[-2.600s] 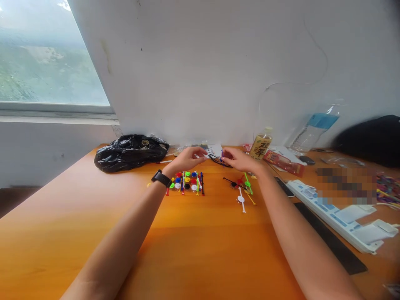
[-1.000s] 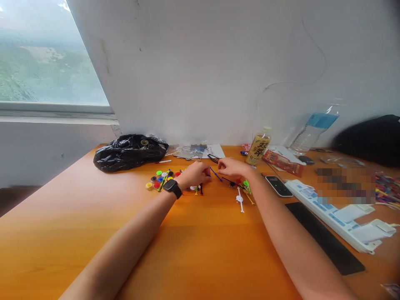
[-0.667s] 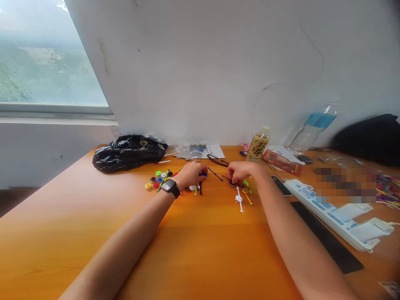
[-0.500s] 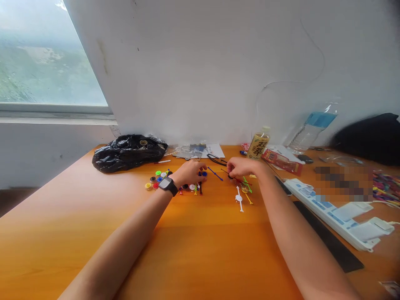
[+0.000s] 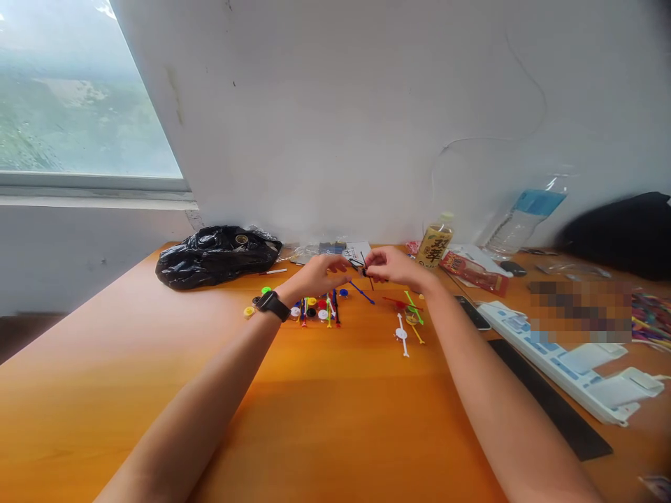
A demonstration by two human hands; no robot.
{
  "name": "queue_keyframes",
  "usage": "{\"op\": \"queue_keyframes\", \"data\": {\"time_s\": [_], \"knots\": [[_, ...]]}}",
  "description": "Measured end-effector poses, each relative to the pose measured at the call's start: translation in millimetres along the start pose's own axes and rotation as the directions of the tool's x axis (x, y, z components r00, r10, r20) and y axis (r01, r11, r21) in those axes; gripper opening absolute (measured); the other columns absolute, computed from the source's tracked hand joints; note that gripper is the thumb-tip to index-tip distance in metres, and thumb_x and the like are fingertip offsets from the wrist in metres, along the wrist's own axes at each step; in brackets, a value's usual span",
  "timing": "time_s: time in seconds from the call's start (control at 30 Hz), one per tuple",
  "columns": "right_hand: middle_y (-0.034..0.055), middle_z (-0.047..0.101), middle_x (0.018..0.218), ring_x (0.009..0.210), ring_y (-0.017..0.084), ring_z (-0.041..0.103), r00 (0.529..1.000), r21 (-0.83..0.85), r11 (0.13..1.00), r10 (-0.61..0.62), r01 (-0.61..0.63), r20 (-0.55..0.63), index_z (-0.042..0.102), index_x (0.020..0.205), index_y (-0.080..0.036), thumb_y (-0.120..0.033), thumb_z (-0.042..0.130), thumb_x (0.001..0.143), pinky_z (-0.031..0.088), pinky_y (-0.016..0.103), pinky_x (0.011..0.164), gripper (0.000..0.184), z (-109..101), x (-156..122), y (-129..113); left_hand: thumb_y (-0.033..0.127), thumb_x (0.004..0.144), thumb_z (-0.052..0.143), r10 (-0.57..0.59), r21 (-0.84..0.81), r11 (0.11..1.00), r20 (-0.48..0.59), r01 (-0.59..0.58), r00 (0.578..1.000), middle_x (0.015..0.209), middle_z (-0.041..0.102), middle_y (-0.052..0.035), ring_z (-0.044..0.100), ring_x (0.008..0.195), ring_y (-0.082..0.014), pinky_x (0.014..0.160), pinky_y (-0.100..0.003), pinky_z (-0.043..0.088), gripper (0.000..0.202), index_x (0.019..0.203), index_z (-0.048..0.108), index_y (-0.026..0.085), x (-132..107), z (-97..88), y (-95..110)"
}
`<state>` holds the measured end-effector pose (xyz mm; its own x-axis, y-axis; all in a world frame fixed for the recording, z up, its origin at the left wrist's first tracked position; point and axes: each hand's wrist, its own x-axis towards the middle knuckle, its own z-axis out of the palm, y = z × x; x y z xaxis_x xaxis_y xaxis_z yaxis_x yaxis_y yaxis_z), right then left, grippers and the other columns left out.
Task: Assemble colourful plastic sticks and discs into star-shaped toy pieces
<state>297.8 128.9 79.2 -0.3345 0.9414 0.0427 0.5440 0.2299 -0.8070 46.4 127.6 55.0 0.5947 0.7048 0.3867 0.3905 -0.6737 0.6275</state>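
Observation:
Above the orange table, my left hand and my right hand meet, both pinching a thin black stick piece held between their fingertips. My left wrist wears a black watch. Below my left hand lies a cluster of small coloured discs and sticks. A blue stick lies between the hands on the table. Below my right hand lie a red stick, a green stick and a white stick with a disc.
A black plastic bag lies at the back left. A small yellow bottle, a tilted water bottle, a red packet, a phone, a white power strip and a black flat bar fill the right.
My right hand picked a black stick from the pile at the right and lifted it. Both hands rose from the table and came together on it.

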Motion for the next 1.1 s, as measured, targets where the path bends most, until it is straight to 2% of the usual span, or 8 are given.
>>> {"op": "queue_keyframes", "data": {"time_s": [0.17, 0.3, 0.43, 0.67, 0.83, 0.93, 1.0, 1.1], "knots": [[-0.0005, 0.068, 0.069, 0.061, 0.012, 0.06, 0.997, 0.371, 0.926, -0.077, 0.071, 0.003, 0.067, 0.083, -0.019, -0.025, 0.071, 0.074, 0.047, 0.024, 0.061, 0.012, 18, 0, -19, 0.042, 0.089, 0.077, 0.028, -0.273, 0.96, -0.12, -0.06, 0.992, 0.104, 0.078, -0.0096, 0.075, 0.093, -0.0192, 0.083, -0.03, 0.06, 0.035, 0.111, 0.071, 0.015, 5, 1.1, 16], [-0.0001, 0.068, 0.071, 0.065, 0.012, 0.061, 0.994, 0.407, 0.91, -0.106, 0.085, 0.028, 0.067, 0.085, -0.018, -0.024, 0.071, 0.074, 0.047, 0.024, 0.064, 0.013, 23, -3, -25, 0.035, 0.087, 0.078, 0.043, -0.269, 0.958, -0.198, -0.097, 0.979, 0.097, 0.078, -0.0079, 0.073, 0.085, -0.017, 0.079, -0.029, 0.06, 0.028, 0.105, 0.073, 0.015, 6, 0.6, 18], [-0.0051, 0.056, 0.064, 0.057, 0.009, 0.048, 0.986, 0.41, 0.903, -0.16, 0.13, 0.039, 0.062, 0.084, -0.019, -0.024, 0.066, 0.079, 0.036, 0.023, 0.056, 0.009, 27, -4, -25, 0.026, 0.087, 0.074, 0.049, -0.305, 0.947, -0.169, -0.1, 0.984, 0.092, 0.079, -0.0076, 0.075, 0.085, -0.0179, 0.079, -0.028, 0.06, 0.019, 0.101, 0.075, 0.014, 4, -0.2, 20], [-0.0035, 0.051, 0.07, 0.061, 0.012, 0.044, 0.986, 0.213, 0.976, -0.079, 0.046, 0.148, 0.056, 0.086, -0.021, -0.027, 0.059, 0.086, 0.034, 0.024, 0.054, 0.006, 35, -2, -12, 0.019, 0.081, 0.074, -0.036, -0.362, 0.932, -0.053, 0.014, 0.998, 0.083, 0.078, -0.0065, 0.076, 0.079, -0.018, 0.066, -0.022, 0.056, 0.007, 0.083, 0.07, 0.013, 1, 6.9, 18], [-0.0041, 0.046, 0.069, 0.06, 0.012, 0.042, 0.995, 0.203, 0.979, -0.011, -0.01, 0.102, 0.054, 0.088, -0.022, -0.032, 0.058, 0.088, 0.036, 0.024, 0.054, 0.01, 34, 0, -1, 0.022, 0.08, 0.076, -0.075, -0.269, 0.96, 0.035, 0.082, 0.997, 0.081, 0.078, -0.0056, 0.073, 0.071, -0.0158, 0.058, -0.02, 0.051, 0.011, 0.087, 0.073, 0.014, -2, 2.5, 16], [-0.0032, 0.052, 0.071, 0.061, 0.013, 0.046, 0.99, -0.09, 0.994, 0.076, -0.065, 0.12, 0.063, 0.095, -0.02, -0.028, 0.058, 0.085, 0.037, 0.024, 0.056, 0.013, 31, 2, 5, 0.027, 0.083, 0.076, -0.027, -0.177, 0.983, 0.138, 0.052, 0.99, 0.087, 0.081, -0.0056, 0.073, 0.074, -0.017, 0.063, -0.024, 0.053, 0.017, 0.097, 0.08, 0.017, -4, 4.0, 15], [-0.0027, 0.054, 0.069, 0.061, 0.013, 0.048, 0.984, -0.285, 0.954, 0.133, -0.096, 0.116, 0.065, 0.09, -0.018, -0.025, 0.064, 0.081, 0.035, 0.025, 0.055, 0.011, 31, 4, 10, 0.027, 0.082, 0.077, -0.001, -0.09, 0.996, 0.172, 0.016, 0.985, 0.088, 0.081, -0.0047, 0.073, 0.076, -0.0176, 0.067, -0.025, 0.053, 0.014, 0.092, 0.082, 0.019, -5, 9.3, 14], [-0.0018, 0.058, 0.067, 0.062, 0.015, 0.052, 0.979, -0.384, 0.915, 0.173, -0.121, 0.104, 0.069, 0.089, -0.017, -0.02, 0.074, 0.075, 0.035, 0.026, 0.056, 0.016, 33, 8, 17, 0.023, 0.076, 0.081, -0.014, -0.005, 1.0, 0.244, 0.015, 0.97, 0.08, 0.08, -0.0024, 0.07, 0.069, -0.017, 0.063, -0.026, 0.051, 0.008, 0.082, 0.082, 0.02, -9, 17.4, 17]]}}
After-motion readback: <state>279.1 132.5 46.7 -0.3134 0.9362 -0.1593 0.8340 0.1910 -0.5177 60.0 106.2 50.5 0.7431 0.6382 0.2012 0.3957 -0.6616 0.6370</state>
